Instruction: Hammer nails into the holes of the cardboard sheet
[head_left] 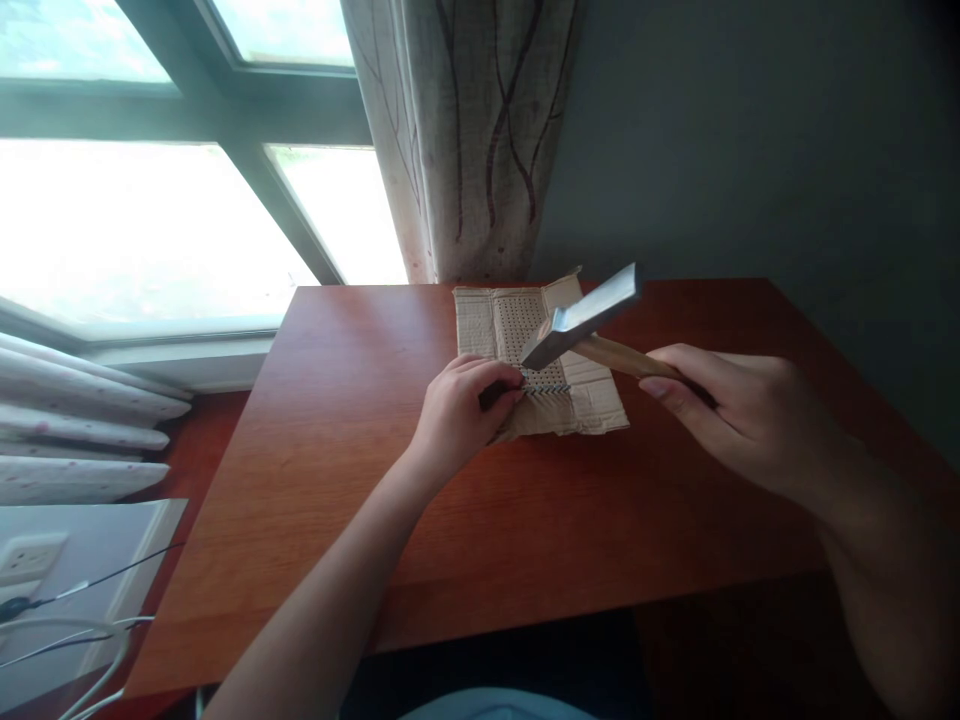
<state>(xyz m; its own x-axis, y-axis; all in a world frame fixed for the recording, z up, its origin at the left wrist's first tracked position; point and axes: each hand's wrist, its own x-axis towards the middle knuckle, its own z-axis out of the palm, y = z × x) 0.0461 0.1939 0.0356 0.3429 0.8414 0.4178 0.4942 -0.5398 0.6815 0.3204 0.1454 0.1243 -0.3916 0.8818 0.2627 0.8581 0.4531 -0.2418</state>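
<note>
A hammer (581,320) with a metal head and a wooden handle is in my right hand (750,420), whose fingers wrap round the handle's end. Its head hangs tilted over a flattened piece of cardboard (596,400) on the table. In the middle of the cardboard lies a panel (521,315) dotted with rows of small holes. Several thin, nail-like pieces (551,388) stand in a line near its close edge. At the left end of that line, my left hand (465,405) pinches with thumb and forefinger; what is between the fingertips is too small to make out.
The reddish-brown wooden table (337,450) reaches back to a patterned curtain (480,130) and a grey wall (735,140). A window (135,230) is at the left. Cables (97,630) and a wall socket (31,558) are low at the left, beside the table.
</note>
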